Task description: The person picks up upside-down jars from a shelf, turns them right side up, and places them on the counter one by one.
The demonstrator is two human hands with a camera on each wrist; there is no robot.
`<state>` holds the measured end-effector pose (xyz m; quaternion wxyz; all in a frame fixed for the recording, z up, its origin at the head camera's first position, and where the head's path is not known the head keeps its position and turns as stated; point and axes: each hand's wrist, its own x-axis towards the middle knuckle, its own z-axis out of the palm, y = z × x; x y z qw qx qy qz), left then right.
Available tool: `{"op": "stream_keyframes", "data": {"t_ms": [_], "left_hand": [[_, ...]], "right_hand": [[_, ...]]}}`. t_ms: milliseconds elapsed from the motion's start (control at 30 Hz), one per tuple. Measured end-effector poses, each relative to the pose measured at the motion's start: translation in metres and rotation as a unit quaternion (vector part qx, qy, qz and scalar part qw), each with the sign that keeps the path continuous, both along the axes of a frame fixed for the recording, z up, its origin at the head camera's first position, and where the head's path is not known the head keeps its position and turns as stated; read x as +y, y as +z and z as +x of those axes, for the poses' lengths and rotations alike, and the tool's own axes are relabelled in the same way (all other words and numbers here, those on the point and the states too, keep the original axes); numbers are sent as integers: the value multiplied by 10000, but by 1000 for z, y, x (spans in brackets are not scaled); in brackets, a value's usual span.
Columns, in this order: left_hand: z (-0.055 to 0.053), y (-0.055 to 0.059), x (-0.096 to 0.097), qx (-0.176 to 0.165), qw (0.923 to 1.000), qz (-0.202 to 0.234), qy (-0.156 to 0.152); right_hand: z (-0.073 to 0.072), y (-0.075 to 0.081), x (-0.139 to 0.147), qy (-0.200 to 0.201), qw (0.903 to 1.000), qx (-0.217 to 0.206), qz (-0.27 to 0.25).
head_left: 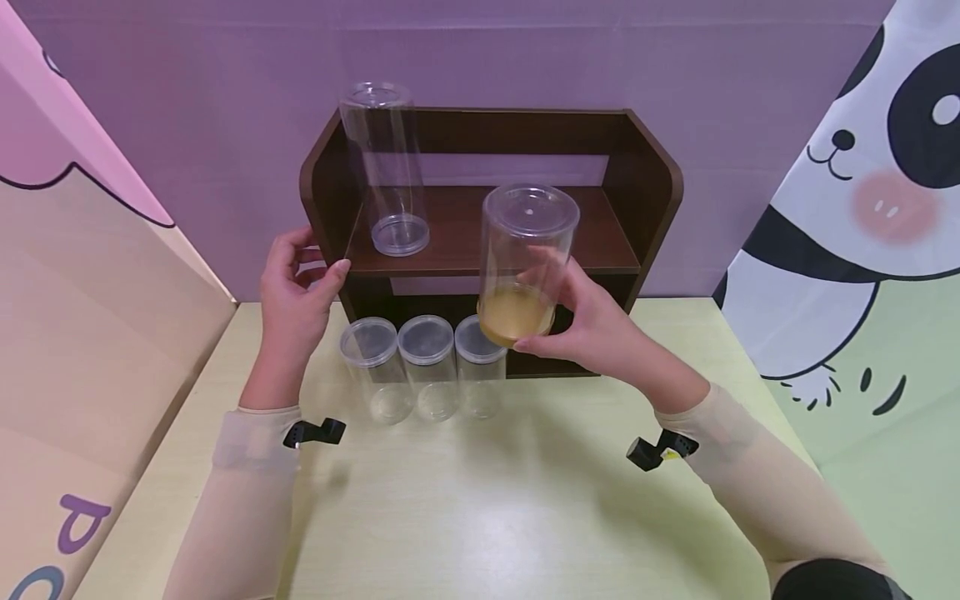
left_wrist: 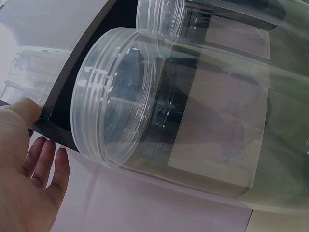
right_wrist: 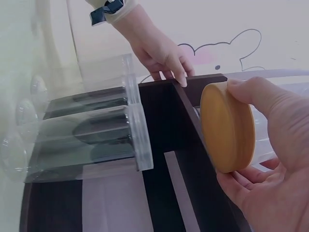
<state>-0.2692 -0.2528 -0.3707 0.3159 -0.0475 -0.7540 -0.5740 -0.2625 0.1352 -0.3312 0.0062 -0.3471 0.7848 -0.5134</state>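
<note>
"While the left grip (head_left: 295,287) pinches the left edge of the brown shelf (head_left: 457,229), what does the right grip (head_left: 581,317) do?"

"It holds a clear jar (head_left: 527,242) by its yellow lid (right_wrist: 227,128). The jar is upside down, up in front of the shelf."

"Any more jars?"

"Yes! Three short jars (head_left: 429,367) stand in a row on the desk (head_left: 487,508), in front of the shelf's left half. A tall jar (head_left: 386,158) stands on the shelf, near its left side."
</note>
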Motion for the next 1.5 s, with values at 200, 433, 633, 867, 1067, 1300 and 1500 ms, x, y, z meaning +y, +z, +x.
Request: {"op": "stream_keyframes", "data": {"t_ms": [200, 433, 633, 867, 1067, 1300, 1500], "left_hand": [[0, 1, 1, 77, 9999, 53, -51], [0, -1, 1, 29, 10000, 3, -48], [-1, -1, 1, 7, 10000, -70, -36], [0, -1, 1, 76, 9998, -193, -22], [5, 2, 1, 287, 9991, -321, 25], [23, 9, 10, 999, 9947, -67, 251], [45, 23, 35, 1730, 9846, 238, -43]], "right_hand": [[8, -9, 1, 137, 9999, -94, -32], [17, -25, 3, 325, 9995, -45, 40], [25, -39, 4, 381, 9991, -150, 118], [32, -44, 2, 393, 9983, -383, 184], [32, -49, -1, 465, 9976, -448, 236], [32, -54, -4, 534, 9975, -398, 250], [36, -56, -8, 644, 9970, -369, 212]]}}
